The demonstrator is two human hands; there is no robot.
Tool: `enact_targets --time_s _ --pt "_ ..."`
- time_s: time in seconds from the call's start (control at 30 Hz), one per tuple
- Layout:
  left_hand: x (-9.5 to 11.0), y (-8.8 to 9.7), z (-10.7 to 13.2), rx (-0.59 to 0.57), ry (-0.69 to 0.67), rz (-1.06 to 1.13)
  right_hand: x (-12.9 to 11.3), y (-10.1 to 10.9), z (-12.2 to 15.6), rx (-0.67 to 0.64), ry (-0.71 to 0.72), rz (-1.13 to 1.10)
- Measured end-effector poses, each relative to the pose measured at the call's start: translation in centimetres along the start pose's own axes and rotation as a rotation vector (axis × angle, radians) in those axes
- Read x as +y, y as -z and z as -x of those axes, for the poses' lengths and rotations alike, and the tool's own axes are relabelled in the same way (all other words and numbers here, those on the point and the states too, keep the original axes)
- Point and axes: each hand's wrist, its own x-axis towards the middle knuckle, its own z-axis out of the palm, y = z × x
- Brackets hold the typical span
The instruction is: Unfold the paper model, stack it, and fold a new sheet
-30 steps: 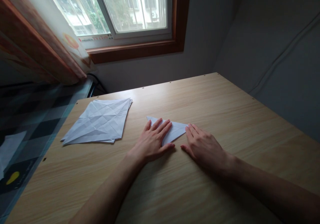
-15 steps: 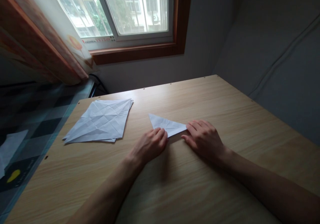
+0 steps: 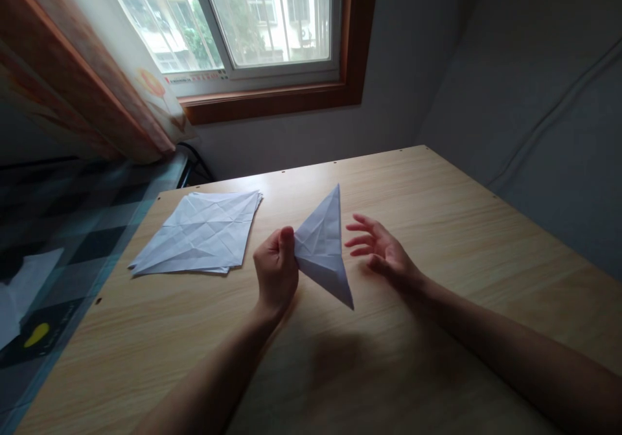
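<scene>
A white folded paper (image 3: 322, 244), triangular in outline and creased across its middle, is held above the wooden table. My left hand (image 3: 276, 266) pinches its left corner, thumb on top and fingers curled beneath. Its long edge faces right, one point up and the other down toward me. Just right of that edge is my right hand (image 3: 383, 250), open with fingers apart, not touching the paper.
Creased white paper sheets (image 3: 197, 234) lie stacked at the left of the wooden table (image 3: 461, 260). Beyond the table's left edge are a checked cloth (image 3: 121, 195) and another white paper (image 3: 36, 279). A window (image 3: 272, 20) and curtain (image 3: 97, 65) stand behind.
The folded paper has been lifted off the table and turned upright in my left hand. My right hand has let go of its right corner and opened.
</scene>
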Motion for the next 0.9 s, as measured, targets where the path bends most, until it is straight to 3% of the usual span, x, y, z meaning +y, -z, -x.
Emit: enact_targets --time_s 0.1,0.17,0.27,0.37,0.47,0.6,0.9 --pt "-0.7 -0.5 0.0 -0.079 0.079 0.029 -1.0 -1.9 -0.3 -0.206 -0.112 -0.196" --pt "-1.3 -0.7 0.0 -0.1 0.083 -0.011 -1.4 -3.2 -0.6 -0.253 -0.125 -0.266" --pt "-1.9 -0.8 0.3 -0.054 0.011 -0.101 -1.1 -4.4 -1.3 -0.032 -0.044 -0.168" --pt "-1.9 -0.9 0.9 -0.007 -0.18 -0.161 -0.1 -4.5 -1.9 0.203 -0.037 0.0" --pt "-1.8 -1.2 1.7 -0.173 -0.314 -0.197 0.3 -4.2 -1.9 0.314 -0.044 0.042" --pt "-2.0 -1.8 2.2 -0.422 -0.297 -0.188 -0.1 -4.2 -1.5 0.202 -0.061 -0.11" --pt "-2.5 -1.7 1.7 -0.63 -0.17 0.144 0.2 -3.6 -1.7 -0.008 -0.149 -0.162"
